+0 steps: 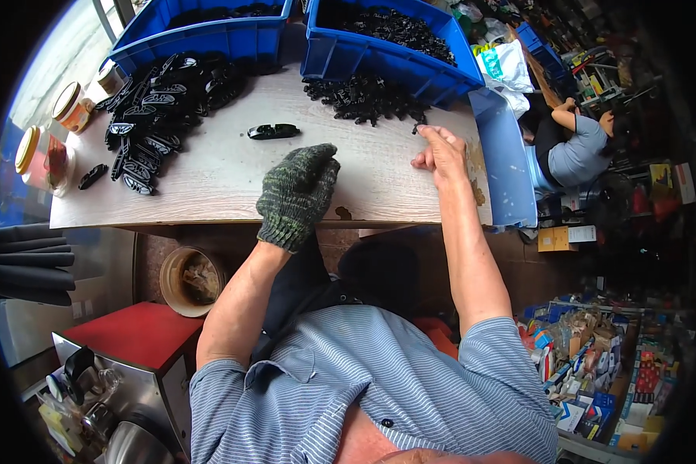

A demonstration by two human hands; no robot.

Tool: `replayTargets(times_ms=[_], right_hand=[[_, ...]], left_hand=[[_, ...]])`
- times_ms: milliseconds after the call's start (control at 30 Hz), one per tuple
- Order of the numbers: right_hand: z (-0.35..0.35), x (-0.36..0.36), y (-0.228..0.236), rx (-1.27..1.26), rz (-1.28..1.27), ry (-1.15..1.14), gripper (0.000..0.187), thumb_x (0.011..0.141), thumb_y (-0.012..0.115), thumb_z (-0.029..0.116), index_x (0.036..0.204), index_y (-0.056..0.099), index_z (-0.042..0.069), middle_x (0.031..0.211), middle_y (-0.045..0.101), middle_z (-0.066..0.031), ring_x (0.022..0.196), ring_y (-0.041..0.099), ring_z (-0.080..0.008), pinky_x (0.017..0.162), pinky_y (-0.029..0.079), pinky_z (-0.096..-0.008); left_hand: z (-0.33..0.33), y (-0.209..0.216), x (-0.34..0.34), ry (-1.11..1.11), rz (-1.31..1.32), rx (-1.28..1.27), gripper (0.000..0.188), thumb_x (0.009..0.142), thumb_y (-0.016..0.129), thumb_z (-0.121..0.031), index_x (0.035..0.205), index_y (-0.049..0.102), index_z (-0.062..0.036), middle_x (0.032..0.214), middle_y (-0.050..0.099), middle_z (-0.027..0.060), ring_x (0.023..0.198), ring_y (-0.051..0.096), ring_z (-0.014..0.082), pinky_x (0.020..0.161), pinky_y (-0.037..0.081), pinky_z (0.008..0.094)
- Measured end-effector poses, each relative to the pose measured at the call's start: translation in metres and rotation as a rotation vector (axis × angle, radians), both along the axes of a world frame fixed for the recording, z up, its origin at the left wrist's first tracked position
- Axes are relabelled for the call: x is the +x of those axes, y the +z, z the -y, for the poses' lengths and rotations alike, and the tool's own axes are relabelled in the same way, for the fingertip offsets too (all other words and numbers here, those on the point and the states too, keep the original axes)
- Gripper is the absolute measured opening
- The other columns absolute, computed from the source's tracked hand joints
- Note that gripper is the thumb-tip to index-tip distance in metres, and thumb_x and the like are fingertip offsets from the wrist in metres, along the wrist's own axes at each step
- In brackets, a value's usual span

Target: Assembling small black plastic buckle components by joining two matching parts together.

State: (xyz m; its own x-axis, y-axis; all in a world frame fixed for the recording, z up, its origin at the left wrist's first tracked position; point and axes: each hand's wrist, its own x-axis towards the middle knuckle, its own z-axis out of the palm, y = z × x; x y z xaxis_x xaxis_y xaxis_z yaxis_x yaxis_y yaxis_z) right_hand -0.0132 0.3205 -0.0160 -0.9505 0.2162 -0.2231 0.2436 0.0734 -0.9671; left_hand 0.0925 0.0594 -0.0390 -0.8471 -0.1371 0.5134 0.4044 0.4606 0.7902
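My left hand (298, 189), in a dark green knitted glove, is curled closed above the front of the table; whatever it may hold is hidden. My bare right hand (443, 155) is at the table's right side, thumb and forefinger pinching a small black plastic part (416, 130). Just beyond that hand lies a heap of similar small black parts (359, 99). A single long black plastic piece (274, 131) lies on the table past my gloved hand. To the left spreads a large pile of long black pieces (151, 116), some with pale patterned faces.
Two blue bins (201, 40) (390, 58) filled with black parts line the table's (216, 182) back edge. Lidded jars (45, 158) stand at the left beside one stray black piece (93, 176). A bucket (193, 282) sits below on the floor. Another person (576, 143) is at far right.
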Motion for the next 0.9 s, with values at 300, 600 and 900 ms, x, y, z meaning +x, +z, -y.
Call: replayTargets(times_ms=[300, 600, 900], right_hand=[[0.024, 0.047, -0.008, -0.212, -0.143, 0.192, 0.018, 0.087, 0.076, 0.019, 0.088, 0.068, 0.003, 0.048, 0.049, 0.0004, 0.041, 0.053, -0.0132, 0.049, 0.053, -0.0305], [0.03, 0.06, -0.011, -0.217, -0.184, 0.43, 0.015, 0.089, 0.073, 0.016, 0.089, 0.069, 0.002, 0.066, 0.061, 0.0005, 0.046, 0.048, -0.0054, 0.045, 0.045, -0.022], [0.042, 0.066, -0.009, -0.183, -0.203, 0.394, 0.022, 0.087, 0.078, 0.02, 0.098, 0.069, 0.003, 0.068, 0.064, 0.0007, 0.051, 0.05, -0.0034, 0.048, 0.041, -0.0191]], left_hand=[[-0.041, 0.016, -0.014, -0.368, 0.577, 0.542, 0.035, 0.098, 0.064, -0.018, 0.129, 0.062, -0.0027, 0.108, 0.07, 0.0086, 0.091, 0.066, 0.0137, 0.074, 0.056, 0.0282], [-0.038, 0.029, -0.045, -0.649, 0.742, 0.547, 0.037, 0.096, 0.064, -0.023, 0.126, 0.063, -0.0023, 0.093, 0.069, 0.0072, 0.078, 0.066, 0.0146, 0.062, 0.054, 0.0268], [-0.052, 0.012, -0.047, -0.372, 0.558, 0.686, 0.023, 0.095, 0.065, -0.022, 0.099, 0.067, 0.001, 0.076, 0.067, 0.0095, 0.06, 0.063, 0.0149, 0.053, 0.051, 0.0276]])
